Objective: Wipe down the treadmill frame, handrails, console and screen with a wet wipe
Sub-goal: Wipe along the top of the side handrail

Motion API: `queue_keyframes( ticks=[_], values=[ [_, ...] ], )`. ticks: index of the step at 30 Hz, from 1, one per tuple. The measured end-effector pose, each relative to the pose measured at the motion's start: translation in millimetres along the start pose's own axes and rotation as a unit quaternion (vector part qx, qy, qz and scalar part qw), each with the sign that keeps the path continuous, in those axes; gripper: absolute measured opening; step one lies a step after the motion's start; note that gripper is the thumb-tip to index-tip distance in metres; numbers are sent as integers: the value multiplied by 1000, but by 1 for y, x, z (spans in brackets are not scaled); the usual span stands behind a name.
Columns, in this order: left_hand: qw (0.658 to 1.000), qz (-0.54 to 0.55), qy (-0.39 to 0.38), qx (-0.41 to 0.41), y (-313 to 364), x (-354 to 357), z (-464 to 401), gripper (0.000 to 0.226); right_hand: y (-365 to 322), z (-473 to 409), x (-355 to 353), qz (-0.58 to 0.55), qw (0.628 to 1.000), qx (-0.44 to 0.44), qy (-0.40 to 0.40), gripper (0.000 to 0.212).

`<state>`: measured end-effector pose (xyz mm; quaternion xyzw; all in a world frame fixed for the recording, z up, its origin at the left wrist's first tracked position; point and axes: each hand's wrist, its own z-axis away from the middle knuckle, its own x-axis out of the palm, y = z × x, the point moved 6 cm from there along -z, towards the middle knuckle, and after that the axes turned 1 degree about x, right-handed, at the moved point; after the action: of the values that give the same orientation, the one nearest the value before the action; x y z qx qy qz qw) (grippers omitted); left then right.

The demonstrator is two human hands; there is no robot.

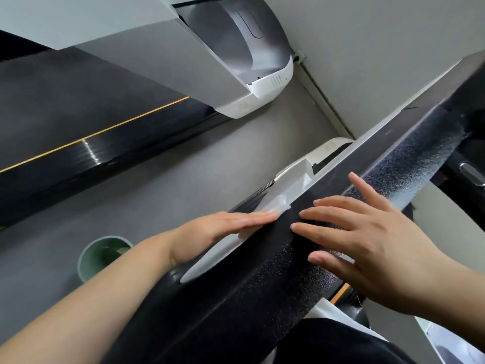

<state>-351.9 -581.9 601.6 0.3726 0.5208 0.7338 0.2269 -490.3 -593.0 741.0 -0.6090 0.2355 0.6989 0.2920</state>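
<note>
Along the black textured handrail, the left hand lies flat with straight fingers, pressing a pale wet wipe against the rail's grey side panel, likely to spread pressure while wiping. Beside it, the right hand rests with fingers spread and holds nothing, apparently steadying. 1 green cup stands on the floor below.

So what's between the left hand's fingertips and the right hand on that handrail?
In the head view, only a short bare strip of black foam handrail separates the left hand from the right hand; the wipe lies under the left fingertips.
</note>
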Motion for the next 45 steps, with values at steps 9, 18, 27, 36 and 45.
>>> queue_keyframes(
  ticks=[9, 18, 27, 36, 45],
  values=[
    [981, 66, 59, -174, -67, -13, 4, 96, -1, -7, 6, -9, 1000, -12, -5, 55],
    [984, 44, 23, -171, -60, -17, 0, 88, -2, -15, 8, -16, 999, -28, -20, 55],
    [981, 18, 27, -190, -71, -22, 3, 63, -2, -17, 10, -13, 999, -28, -30, 52],
    [947, -7, 71, -313, -109, -27, 23, 60, -4, -21, 11, -16, 999, -33, -26, 53],
    [968, 17, 42, -248, -94, -20, 21, 27, -4, -15, 11, -18, 999, -26, -22, 53]
  ],
)
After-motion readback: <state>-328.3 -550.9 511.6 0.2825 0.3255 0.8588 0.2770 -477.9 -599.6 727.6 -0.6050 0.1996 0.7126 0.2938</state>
